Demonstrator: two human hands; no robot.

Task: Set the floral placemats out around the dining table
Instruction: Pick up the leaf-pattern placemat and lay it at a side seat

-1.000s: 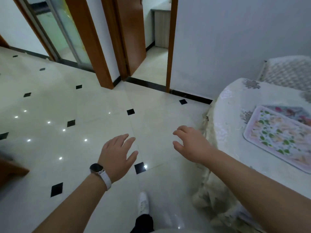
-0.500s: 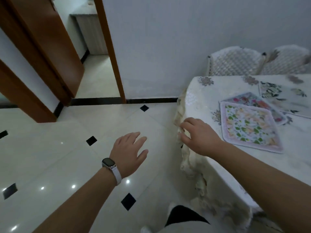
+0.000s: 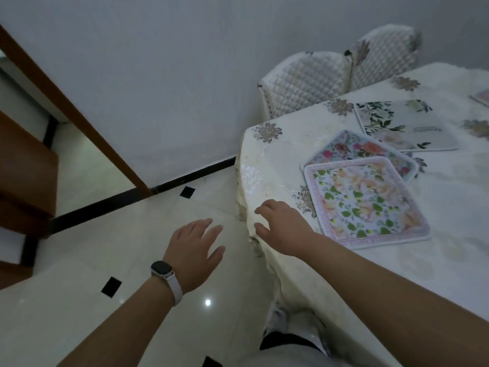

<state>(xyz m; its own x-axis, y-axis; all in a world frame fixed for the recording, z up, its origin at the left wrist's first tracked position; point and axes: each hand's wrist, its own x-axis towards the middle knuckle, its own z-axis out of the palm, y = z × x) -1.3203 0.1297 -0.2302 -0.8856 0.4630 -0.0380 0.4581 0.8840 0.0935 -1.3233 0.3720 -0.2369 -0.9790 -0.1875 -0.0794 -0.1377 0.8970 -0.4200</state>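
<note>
Approaching: both hands open, empty; right hand (image 3: 284,227) at table edge (image 3: 254,186), next reaching the top placemat (image 3: 367,201); left hand (image 3: 194,251) over floor

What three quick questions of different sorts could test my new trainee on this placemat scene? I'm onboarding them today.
1. True or false: the right hand is gripping a placemat.
2. Multiple choice: the green-leaf placemat lies (A) partly over the rose placemat, (B) under it, (C) well apart from it.
3. Fill in: the left hand, with a watch on its wrist, hovers over the ____.

Key
1. False: it is open and empty at the edge of the table.
2. A
3. floor
</note>
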